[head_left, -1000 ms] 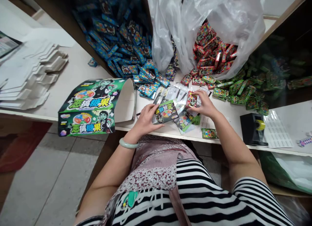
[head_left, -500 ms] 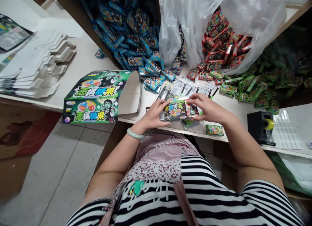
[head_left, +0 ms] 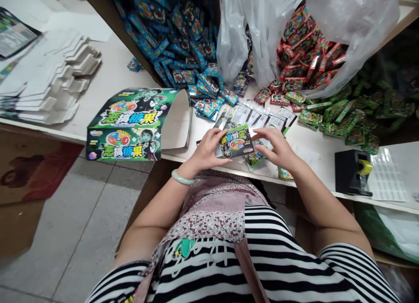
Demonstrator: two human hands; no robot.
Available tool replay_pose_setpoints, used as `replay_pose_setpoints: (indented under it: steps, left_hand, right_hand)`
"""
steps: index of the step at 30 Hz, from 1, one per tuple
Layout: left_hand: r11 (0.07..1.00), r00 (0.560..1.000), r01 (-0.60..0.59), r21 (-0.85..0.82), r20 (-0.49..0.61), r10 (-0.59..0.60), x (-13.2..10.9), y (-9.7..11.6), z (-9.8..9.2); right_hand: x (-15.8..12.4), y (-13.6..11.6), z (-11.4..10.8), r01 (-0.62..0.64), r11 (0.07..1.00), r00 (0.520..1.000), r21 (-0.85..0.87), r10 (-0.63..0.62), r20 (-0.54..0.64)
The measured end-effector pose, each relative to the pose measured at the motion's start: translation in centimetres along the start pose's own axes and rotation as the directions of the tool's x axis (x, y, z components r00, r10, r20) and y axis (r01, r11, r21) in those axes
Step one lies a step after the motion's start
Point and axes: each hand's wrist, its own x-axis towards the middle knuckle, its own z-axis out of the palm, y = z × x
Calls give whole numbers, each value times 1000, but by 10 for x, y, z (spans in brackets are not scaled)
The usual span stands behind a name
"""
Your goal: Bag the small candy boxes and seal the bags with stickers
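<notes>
My left hand [head_left: 207, 153] is closed on a small black and green candy box [head_left: 236, 142], held flat above the table's front edge. At the box's right end, my right hand [head_left: 276, 149] has its thumb and fingers apart, with no packet visible between them. Partly under the box lies a green candy packet [head_left: 255, 161]. Another green packet [head_left: 284, 174] sits by the edge, partly covered by my right wrist. Several flat printed box sleeves [head_left: 244, 113] are fanned out just behind my hands.
Blue packets [head_left: 183, 50] spill from a carton at the back. Red packets [head_left: 310, 54] fill a plastic bag [head_left: 262, 41], with green packets [head_left: 347, 120] to its right. A large green display box [head_left: 127, 124] overhangs the left edge. A tape dispenser [head_left: 350, 172] stands right.
The red packet that my right fingers held at the box's right end no longer shows. My right hand's fingers have spread and drawn slightly away from the box.
</notes>
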Motion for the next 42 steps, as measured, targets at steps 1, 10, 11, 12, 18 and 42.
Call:
replay_pose_setpoints:
  steps: [1, 10, 11, 12, 18, 42]
  left_hand:
    - [1000, 1000, 4, -1, 1, -4, 0, 0, 0]
    - [999, 999, 41, -31, -22, -42, -11, 5, -8]
    - [999, 999, 44, -26, -22, -44, -12, 8, -9]
    - [999, 999, 47, -20, -23, -47, -13, 10, -10]
    - [994, 994, 110, 9, -30, -109, -23, 8, -18]
    - [983, 985, 173, 66, -16, -173, -27, -9, -22]
  right_hand:
    - [-1, 1, 3, -8, 1000, 1000, 23, 8, 3]
    - [114, 83, 38, -368, 929, 918, 50, 371, -142]
    - [134, 87, 47, -391, 920, 915, -35, 384, -127]
    - [153, 89, 56, -418, 900, 906, -124, 403, -130]
    - [215, 101, 87, -625, 768, 780, -138, 610, -138]
    - [7, 74, 3, -268, 885, 899, -380, 372, 232]
